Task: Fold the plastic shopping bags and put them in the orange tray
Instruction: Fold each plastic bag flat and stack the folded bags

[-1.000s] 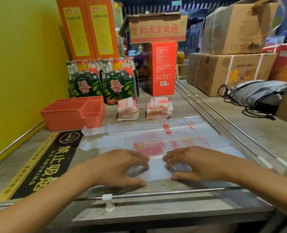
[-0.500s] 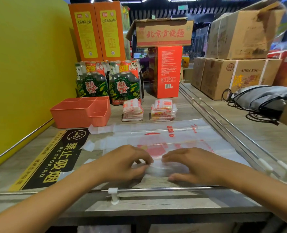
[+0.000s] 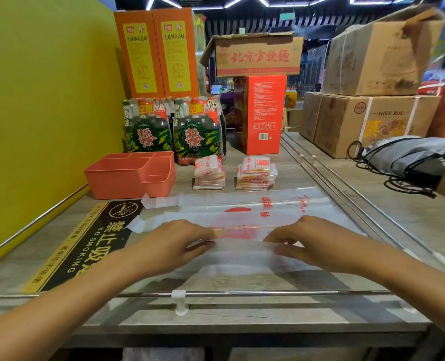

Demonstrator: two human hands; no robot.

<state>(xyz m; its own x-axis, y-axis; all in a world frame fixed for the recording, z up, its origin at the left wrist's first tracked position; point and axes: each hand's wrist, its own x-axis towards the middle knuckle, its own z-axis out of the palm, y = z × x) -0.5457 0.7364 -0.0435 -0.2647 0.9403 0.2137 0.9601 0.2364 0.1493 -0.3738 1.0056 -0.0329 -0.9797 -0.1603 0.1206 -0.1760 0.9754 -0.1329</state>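
Hands, left hand [image 3: 171, 246] and right hand [image 3: 317, 243], pinch plastic bag [image 3: 242, 217] on shop counter [image 3: 242, 321].

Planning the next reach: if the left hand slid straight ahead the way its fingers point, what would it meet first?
Probably only more of the flat bag it pinches; further on, the right stack of folded bags, though depth is unclear.

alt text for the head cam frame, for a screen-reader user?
Two bare hands, left hand and right hand, pinch the near edge of a flat clear plastic bag on a counter, lifting it to fold. Behind it sit an orange tray and two stacks of folded bags, then bottle packs and cartons.
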